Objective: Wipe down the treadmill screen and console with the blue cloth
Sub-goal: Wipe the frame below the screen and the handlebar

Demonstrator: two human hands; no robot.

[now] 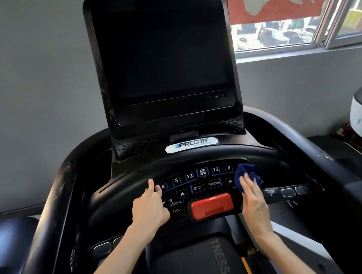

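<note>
At the right end of the console's button panel, seen from the head camera, the right hand holds the blue cloth bunched under its fingers and presses it against the panel, just right of the PROGRAM key and over the arrow key there. The left hand rests on the panel's left end. Its fingers are loosely bent and hold nothing, and its forefinger reaches up beside the "4" key. Between the two hands, at the panel's near edge, sits the red stop bar.

Judging by where the cloth lies, the wipe is at work on the button panel, and only its right end is covered. The screen above stands dark, well apart from the cloth. Whether it has been wiped cannot be told. Pale dusty smears show on the console's left housing and on the grip bar right of the cloth, so I judge that much of the console is left to do.
</note>
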